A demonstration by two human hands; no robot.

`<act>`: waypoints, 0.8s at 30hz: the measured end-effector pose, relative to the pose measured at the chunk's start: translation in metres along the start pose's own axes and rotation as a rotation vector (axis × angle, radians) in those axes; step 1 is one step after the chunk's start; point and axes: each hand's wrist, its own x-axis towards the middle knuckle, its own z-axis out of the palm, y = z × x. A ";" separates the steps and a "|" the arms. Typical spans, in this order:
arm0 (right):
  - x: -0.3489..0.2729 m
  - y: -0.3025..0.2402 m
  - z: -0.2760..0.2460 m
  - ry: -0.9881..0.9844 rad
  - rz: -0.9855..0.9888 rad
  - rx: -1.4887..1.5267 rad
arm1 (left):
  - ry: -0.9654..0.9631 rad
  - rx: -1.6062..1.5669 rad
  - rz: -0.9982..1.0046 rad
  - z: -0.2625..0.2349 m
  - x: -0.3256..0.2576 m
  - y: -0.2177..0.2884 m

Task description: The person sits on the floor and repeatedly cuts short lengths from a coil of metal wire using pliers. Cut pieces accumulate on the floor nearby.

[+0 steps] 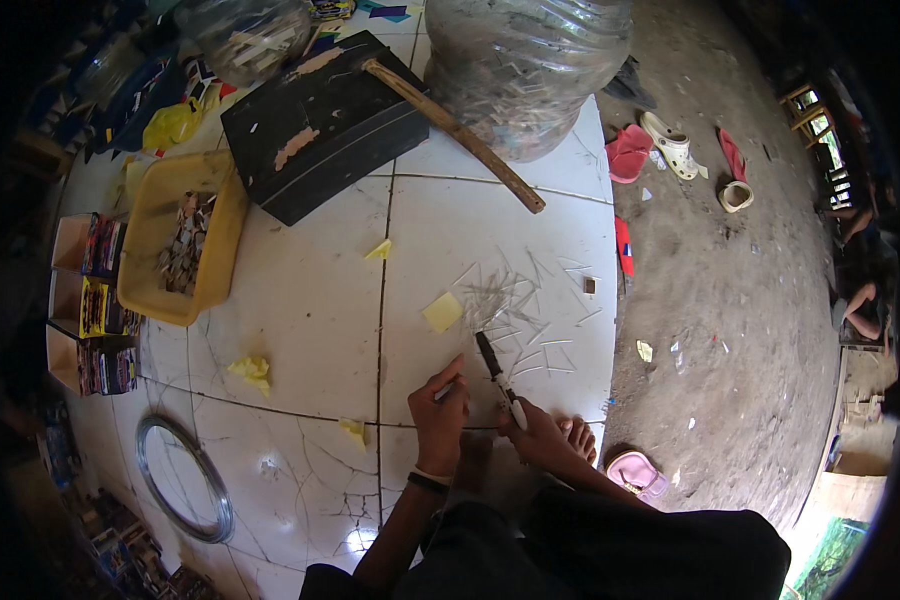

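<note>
My left hand (438,412) has its fingers curled, forefinger pointing up; I cannot tell what it pinches. Just beside it a black marker (500,367) stands tilted over my foot (553,440); my right hand is hidden. Thin sticks (510,305) scatter beyond on the white tiled floor (300,300), near a yellow note (442,312).

One view only, from a wide fisheye camera worn on the person's head, looking steeply down at a white tiled floor (300,300). The person's forearms and dark-clothed legs enter from the lower edge, so the hands sit close beneath the lens. The far part of the tiles, with a black box (320,125) and a clear plastic jug (525,70), lies toward the top edge. The bare dirt ground (740,300) fills the right. Straight tile joints bend near the dark rim.
</note>
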 end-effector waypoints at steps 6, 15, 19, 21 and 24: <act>-0.012 -0.011 0.006 0.099 -0.190 -0.052 | -0.029 -0.031 0.048 0.006 0.006 0.013; -0.007 -0.013 0.003 0.223 -0.269 -0.110 | -0.072 -0.030 0.089 0.010 0.003 0.020; 0.008 -0.016 -0.005 0.294 -0.270 -0.051 | -0.109 -0.011 0.036 0.016 -0.004 0.022; 0.008 -0.017 -0.008 0.295 -0.233 -0.049 | -0.109 -0.020 0.017 0.021 -0.007 0.022; 0.005 -0.017 -0.011 0.247 -0.188 -0.030 | -0.108 -0.047 0.011 0.024 -0.007 0.021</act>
